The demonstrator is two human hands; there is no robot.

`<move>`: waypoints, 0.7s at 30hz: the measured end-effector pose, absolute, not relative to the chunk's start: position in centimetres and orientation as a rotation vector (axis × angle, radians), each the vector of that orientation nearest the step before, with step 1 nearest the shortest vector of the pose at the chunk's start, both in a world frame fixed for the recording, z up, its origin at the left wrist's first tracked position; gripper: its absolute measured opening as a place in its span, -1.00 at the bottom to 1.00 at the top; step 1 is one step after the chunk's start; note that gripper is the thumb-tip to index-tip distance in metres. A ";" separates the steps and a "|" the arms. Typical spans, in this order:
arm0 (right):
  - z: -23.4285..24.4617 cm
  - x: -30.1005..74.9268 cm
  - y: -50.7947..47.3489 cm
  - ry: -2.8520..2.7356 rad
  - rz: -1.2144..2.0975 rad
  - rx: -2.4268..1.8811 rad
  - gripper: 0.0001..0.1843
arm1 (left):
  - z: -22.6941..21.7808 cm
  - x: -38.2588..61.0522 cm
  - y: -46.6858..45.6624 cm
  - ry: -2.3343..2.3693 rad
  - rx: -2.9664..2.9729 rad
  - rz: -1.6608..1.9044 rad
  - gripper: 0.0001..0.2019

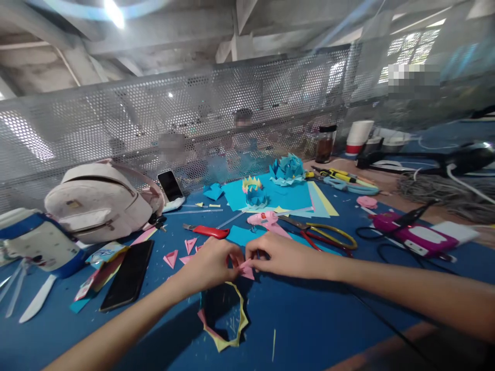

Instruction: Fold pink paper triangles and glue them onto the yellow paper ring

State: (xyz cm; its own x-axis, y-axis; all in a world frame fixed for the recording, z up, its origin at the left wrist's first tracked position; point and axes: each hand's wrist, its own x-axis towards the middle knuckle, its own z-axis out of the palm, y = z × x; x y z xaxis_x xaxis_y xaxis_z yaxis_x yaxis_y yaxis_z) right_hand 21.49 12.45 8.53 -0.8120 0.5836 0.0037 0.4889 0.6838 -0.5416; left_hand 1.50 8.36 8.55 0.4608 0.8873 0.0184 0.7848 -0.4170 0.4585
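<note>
My left hand (214, 262) and my right hand (276, 255) meet at the middle of the blue table, fingers pinched on a small folded pink paper piece (247, 270). Just below them lies a zigzag ring of folded paper (243, 322), mostly yellow with some pink and blue. More folded pink paper triangles (170, 258) are scattered left of my left hand. Behind my hands are a red utility knife (211, 232), a pink glue gun (266, 220) and scissors with red and yellow handles (328, 230).
Blue paper flowers (288, 169) and coloured sheets (325, 201) lie at the back. On the left are a pale backpack (100, 198), a dark phone (128, 273) and a blue-and-white bottle (46, 242). A magenta device (415, 234) with black cables sits right. A perforated metal screen (193, 118) stands behind.
</note>
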 end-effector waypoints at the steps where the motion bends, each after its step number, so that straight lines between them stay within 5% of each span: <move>1: 8.5 21.5 12.5 -2.719 0.809 -0.869 -0.88 | 8.6 1.3 8.2 1.389 2.310 0.399 -0.89; 8: 7.7 22.5 12.4 -2.664 0.996 -0.968 -0.80 | 9.7 -3.1 4.9 1.353 2.208 0.718 -0.86; 13: 7.7 24.4 11.8 -2.642 0.745 -1.125 -0.65 | 7.3 -7.4 0.7 1.448 2.141 0.742 -0.82; 21: 8.8 28.2 11.5 -2.565 0.687 -1.223 -0.69 | 4.8 -7.5 -1.2 1.399 2.055 0.604 -0.65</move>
State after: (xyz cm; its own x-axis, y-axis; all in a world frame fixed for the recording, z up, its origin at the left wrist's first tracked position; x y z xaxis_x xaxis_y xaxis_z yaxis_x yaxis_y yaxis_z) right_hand 28.17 11.51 8.83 -0.6302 0.7764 -0.0045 0.6747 0.5447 -0.4981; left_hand -7.49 -1.15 4.76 0.3493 0.9358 0.0471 0.6757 -0.2864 0.6793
